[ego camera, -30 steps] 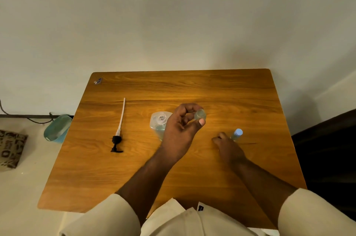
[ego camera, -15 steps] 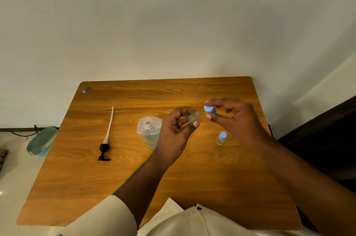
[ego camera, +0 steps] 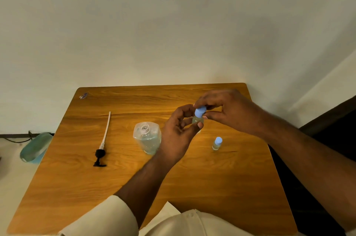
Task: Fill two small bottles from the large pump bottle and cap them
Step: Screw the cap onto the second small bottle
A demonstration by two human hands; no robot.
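Observation:
My left hand [ego camera: 178,135] holds a small clear bottle [ego camera: 197,119] above the wooden table [ego camera: 212,187]. A light blue cap [ego camera: 200,111] sits on that bottle's mouth, pinched between the fingers of my right hand [ego camera: 229,112]. A second small bottle [ego camera: 217,143] with a blue cap stands upright on the table to the right. The large clear bottle [ego camera: 148,138] stands open just left of my left hand, its threaded neck bare. Its black pump head with a long white tube [ego camera: 102,143] lies flat on the table further left.
A small scrap [ego camera: 84,95] lies at the table's far left corner. A teal object [ego camera: 35,147] and a dark cable sit on the floor to the left. The wall rises directly behind the table. A dark surface borders the table's right side.
My right hand picked up the blue cap from the table near the standing bottle, lifted it, and brought it down onto the small bottle held in my left hand.

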